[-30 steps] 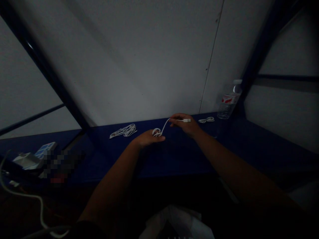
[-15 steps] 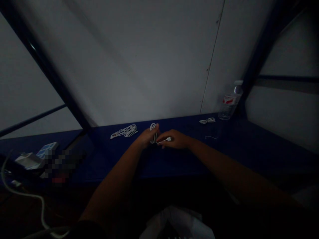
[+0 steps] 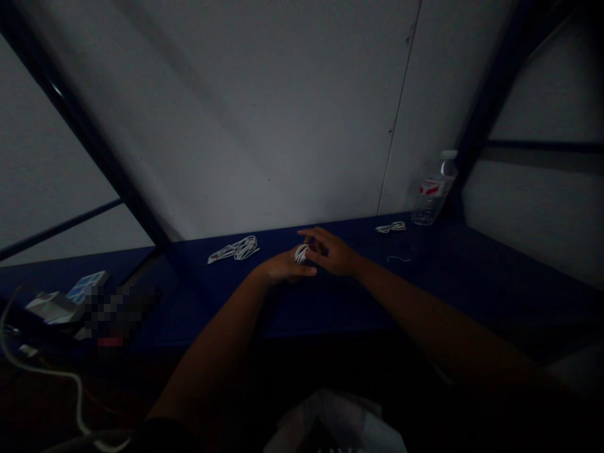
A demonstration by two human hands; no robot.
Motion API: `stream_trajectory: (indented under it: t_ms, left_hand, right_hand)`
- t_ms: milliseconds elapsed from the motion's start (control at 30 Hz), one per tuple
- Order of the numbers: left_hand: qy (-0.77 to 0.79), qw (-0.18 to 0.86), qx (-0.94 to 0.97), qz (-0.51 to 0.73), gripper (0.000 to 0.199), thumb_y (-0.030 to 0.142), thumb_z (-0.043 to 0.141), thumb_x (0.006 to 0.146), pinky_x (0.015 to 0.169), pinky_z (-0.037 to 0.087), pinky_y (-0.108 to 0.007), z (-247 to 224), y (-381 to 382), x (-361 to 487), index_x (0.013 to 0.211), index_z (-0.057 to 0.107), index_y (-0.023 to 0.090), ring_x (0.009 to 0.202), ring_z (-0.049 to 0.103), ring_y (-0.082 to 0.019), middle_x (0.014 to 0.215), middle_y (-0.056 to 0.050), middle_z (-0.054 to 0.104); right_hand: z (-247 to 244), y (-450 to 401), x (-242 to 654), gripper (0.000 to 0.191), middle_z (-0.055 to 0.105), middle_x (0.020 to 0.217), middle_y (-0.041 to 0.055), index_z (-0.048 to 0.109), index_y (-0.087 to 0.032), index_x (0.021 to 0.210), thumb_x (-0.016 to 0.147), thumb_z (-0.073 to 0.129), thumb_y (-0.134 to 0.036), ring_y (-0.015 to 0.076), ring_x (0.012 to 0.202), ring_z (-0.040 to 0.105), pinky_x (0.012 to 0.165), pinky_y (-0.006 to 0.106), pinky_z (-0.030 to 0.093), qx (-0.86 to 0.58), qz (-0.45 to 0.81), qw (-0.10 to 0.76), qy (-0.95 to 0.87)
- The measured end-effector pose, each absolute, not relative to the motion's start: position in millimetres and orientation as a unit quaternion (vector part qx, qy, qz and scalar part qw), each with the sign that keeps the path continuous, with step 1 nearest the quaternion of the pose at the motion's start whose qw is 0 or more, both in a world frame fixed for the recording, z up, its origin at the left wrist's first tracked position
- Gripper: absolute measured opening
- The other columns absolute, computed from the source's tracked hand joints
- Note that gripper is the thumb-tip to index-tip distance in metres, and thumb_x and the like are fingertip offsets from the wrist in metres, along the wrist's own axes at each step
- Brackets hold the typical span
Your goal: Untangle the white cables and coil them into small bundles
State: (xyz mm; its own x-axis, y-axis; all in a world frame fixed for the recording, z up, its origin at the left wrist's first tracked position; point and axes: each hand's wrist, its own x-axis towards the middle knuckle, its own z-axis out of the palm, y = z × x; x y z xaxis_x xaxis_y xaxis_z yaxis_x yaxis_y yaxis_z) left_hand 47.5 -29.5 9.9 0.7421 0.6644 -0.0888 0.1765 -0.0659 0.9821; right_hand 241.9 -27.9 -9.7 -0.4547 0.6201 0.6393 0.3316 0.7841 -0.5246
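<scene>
Touching white cable (image 3: 301, 254), left hand (image 3: 285, 267) and right hand (image 3: 334, 253) hide its ends.

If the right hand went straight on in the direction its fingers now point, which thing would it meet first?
Most likely the coiled white cable at the left hand; the right hand points toward it and may be touching it, but depth is unclear.

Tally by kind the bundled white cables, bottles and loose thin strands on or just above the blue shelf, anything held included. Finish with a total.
Bundled white cables: 3 (left bundle, held coil, right bundle)
Bottle: 1
Loose strand: 1
Total: 5
</scene>
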Motion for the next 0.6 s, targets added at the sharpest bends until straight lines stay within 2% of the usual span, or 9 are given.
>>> stream_trajectory:
  t_ms: [67, 133, 333, 433, 600]
  left_hand:
    - [0.298, 0.606, 0.712, 0.194, 0.064, 0.033, 0.084, 0.066, 0.044, 0.025, -0.019, 10.3, -32.3, 51.1, 0.120, 0.053, 0.018, 0.051, 0.039, -0.005, 0.074, 0.002, 0.052]
    - [0.301, 0.601, 0.714, 0.194, 0.063, 0.031, 0.084, 0.065, 0.045, 0.027, -0.019, 8.0, -33.5, 54.7, 0.119, 0.054, 0.018, 0.052, 0.042, -0.006, 0.075, 0.001, 0.054]
    - [0.357, 0.581, 0.699, 0.215, 0.051, 0.033, 0.081, 0.067, 0.049, 0.035, -0.021, 2.0, -28.2, 55.5, 0.107, 0.056, 0.016, 0.054, 0.049, -0.008, 0.072, 0.001, 0.056]
    - [0.372, 0.581, 0.698, 0.191, 0.041, 0.039, 0.080, 0.067, 0.045, 0.028, -0.021, 3.6, -27.7, 53.6, 0.093, 0.057, 0.016, 0.049, 0.041, -0.006, 0.065, 0.004, 0.050]
    - [0.372, 0.615, 0.672, 0.176, 0.044, 0.048, 0.079, 0.067, 0.042, 0.017, -0.022, 3.3, -32.0, 58.0, 0.076, 0.049, 0.018, 0.043, 0.028, -0.005, 0.054, 0.009, 0.037]
  right_hand:
    - [-5.7, -34.2, 238.9, 0.031, 0.064, 0.108, 0.0077, 0.062, -0.023, 0.118, 0.093, 0.052, -0.037, 0.0188, 0.090, 0.060, 0.081, 0.032, 0.047, -0.271, 0.129, 0.408, -0.862]
    - [-4.1, -37.8, 235.5, 0.024, 0.068, 0.100, 0.0062, 0.067, -0.022, 0.105, 0.094, 0.050, -0.036, 0.0190, 0.091, 0.062, 0.084, 0.032, 0.046, -0.279, 0.121, 0.396, -0.867]
    - [-6.3, -29.0, 238.6, 0.026, 0.067, 0.076, 0.0027, 0.066, -0.018, 0.090, 0.091, 0.055, -0.041, 0.0139, 0.065, 0.058, 0.062, 0.025, 0.041, -0.353, 0.127, 0.478, -0.794]
    - [-7.6, -22.6, 243.6, 0.029, 0.063, 0.068, 0.0014, 0.064, -0.018, 0.086, 0.091, 0.055, -0.044, 0.0131, 0.058, 0.054, 0.057, 0.025, 0.037, -0.387, 0.102, 0.508, -0.763]
    - [-10.2, -21.1, 242.7, 0.034, 0.064, 0.072, 0.0026, 0.064, -0.018, 0.084, 0.096, 0.045, -0.044, 0.0142, 0.063, 0.057, 0.062, 0.026, 0.038, -0.379, 0.090, 0.471, -0.791]
